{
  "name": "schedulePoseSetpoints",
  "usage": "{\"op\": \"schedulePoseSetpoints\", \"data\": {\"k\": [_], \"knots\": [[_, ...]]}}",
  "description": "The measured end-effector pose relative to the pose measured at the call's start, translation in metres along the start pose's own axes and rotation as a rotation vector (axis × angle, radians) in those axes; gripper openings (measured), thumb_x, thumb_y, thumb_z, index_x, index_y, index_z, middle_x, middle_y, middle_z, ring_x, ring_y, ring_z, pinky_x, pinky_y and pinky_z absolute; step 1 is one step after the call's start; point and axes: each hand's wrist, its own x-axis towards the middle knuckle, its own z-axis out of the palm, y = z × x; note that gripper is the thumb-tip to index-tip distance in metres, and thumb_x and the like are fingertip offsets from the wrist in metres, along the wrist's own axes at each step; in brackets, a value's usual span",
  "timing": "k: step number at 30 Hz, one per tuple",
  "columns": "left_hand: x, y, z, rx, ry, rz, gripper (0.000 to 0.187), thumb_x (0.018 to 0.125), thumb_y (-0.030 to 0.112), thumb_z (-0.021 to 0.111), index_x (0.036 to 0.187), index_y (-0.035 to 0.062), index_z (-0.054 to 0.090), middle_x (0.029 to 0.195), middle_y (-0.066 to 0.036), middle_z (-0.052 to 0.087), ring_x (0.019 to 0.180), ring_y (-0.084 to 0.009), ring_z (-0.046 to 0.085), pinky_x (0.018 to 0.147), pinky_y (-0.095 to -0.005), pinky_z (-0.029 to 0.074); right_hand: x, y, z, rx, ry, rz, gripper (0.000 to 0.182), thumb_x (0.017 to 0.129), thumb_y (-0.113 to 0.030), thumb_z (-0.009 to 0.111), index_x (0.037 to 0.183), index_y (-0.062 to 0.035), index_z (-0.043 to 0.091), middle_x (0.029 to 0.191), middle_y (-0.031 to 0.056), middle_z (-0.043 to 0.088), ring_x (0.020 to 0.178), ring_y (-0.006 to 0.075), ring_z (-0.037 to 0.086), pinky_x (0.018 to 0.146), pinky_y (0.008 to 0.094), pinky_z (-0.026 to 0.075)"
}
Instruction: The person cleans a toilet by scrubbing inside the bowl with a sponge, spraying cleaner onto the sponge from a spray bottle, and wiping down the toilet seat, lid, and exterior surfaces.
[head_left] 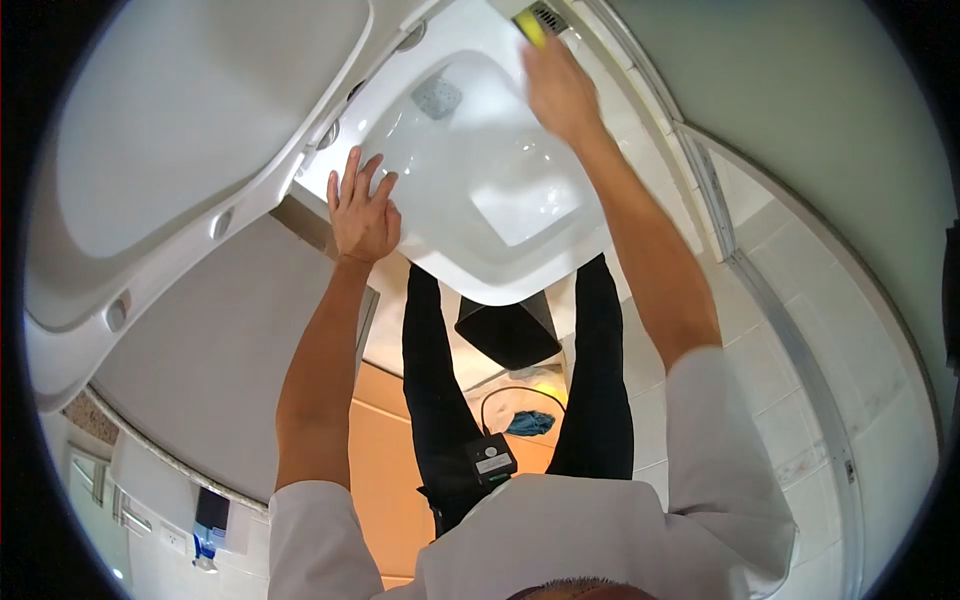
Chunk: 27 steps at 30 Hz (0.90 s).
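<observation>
The view looks down over a toilet bowl (470,190) from a camera that seems to sit high and tipped, so the person's own body shows at the bottom of the frame. The left hand (362,212) lies flat on the left rim of the bowl, fingers spread and holding nothing, palm down against the white ceramic. The right hand (558,92) reaches across to the far rim, well apart from the left, and is closed around a yellow sponge (530,28), of which only 1 end pokes out beyond the fingers; the sponge touches the rim near the back corner, though the exact point of contact is hard to make out because the hand is slightly blurred. A raised toilet lid (190,130) fills the upper left, tilted away from the bowl, with the seat (240,215) edge and its small pads just beside the left hand. Inside the bowl, a grey patch (437,96) shows near the back wall. Below the bowl stand the person's 2 legs in black trousers (432,390), with a black bin (510,330) between them and a blue cloth (530,423) on the floor lower down. White tiles (780,400) cover the right side.
</observation>
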Motion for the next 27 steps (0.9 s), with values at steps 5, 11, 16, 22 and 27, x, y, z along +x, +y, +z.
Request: {"op": "schedulePoseSetpoints", "data": {"k": [5, 11, 16, 22, 27], "knots": [[-0.002, -0.003, 0.004, -0.025, 0.01, 0.02, 0.043, 0.083, 0.016, 0.056, 0.124, 0.017, 0.07, 0.15, -0.008, 0.056, 0.16, -0.0338, 0.025, 0.125, -0.0631, 0.016, -0.14, 0.062, -0.025, 0.11, 0.076, 0.197, 0.042, 0.11, -0.024, 0.046, 0.142, 0.0035, 0.051, 0.137, 0.0236, 0.06, 0.125, 0.0408, 0.06, 0.105, 0.0511, 0.05], [-0.003, -0.003, 0.003, 0.035, -0.025, 0.02, 0.044, 0.083, 0.015, 0.055, 0.125, 0.0166, 0.07, 0.153, -0.008, 0.053, 0.16, -0.0363, 0.024, 0.125, -0.0634, 0.015, 0.048, 0.006, 0.015, 0.326, -0.203, 0.104, 0.047, 0.109, -0.044, 0.047, 0.134, -0.0089, 0.066, 0.133, 0.0217, 0.067, 0.124, 0.0384, 0.061, 0.105, 0.0476, 0.048], [-0.003, -0.006, 0.005, 0.044, -0.026, 0.021, 0.046, 0.083, 0.015, 0.055, 0.126, 0.0171, 0.07, 0.154, -0.008, 0.052, 0.159, -0.0371, 0.025, 0.125, -0.0639, 0.015, -0.104, 0.1, -0.029, 0.663, -0.286, 0.635, 0.058, 0.113, -0.047, 0.044, 0.144, -0.0009, 0.062, 0.136, 0.0146, 0.068, 0.125, 0.0219, 0.064, 0.11, 0.034, 0.045], [-0.002, -0.002, 0.006, 0.06, -0.025, 0.027, 0.048, 0.081, 0.012, 0.055, 0.126, 0.0168, 0.07, 0.152, -0.008, 0.053, 0.158, -0.0406, 0.026, 0.124, -0.0658, 0.015, -0.159, 0.077, -0.014, 0.241, 0.057, 0.246, 0.052, 0.107, -0.029, 0.056, 0.149, 0.0004, 0.047, 0.151, 0.021, 0.052, 0.141, 0.0341, 0.05, 0.118, 0.0427, 0.039], [-0.009, -0.004, 0.008, 0.102, -0.036, 0.011, 0.048, 0.079, 0.011, 0.056, 0.124, 0.0166, 0.071, 0.152, -0.009, 0.053, 0.158, -0.0399, 0.026, 0.124, -0.0671, 0.016, -0.014, -0.008, 0.003, 0.086, 0.1, -0.143, 0.061, 0.101, -0.021, 0.057, 0.154, 0.0024, 0.041, 0.16, 0.0241, 0.042, 0.15, 0.0381, 0.04, 0.12, 0.0486, 0.038]]}}
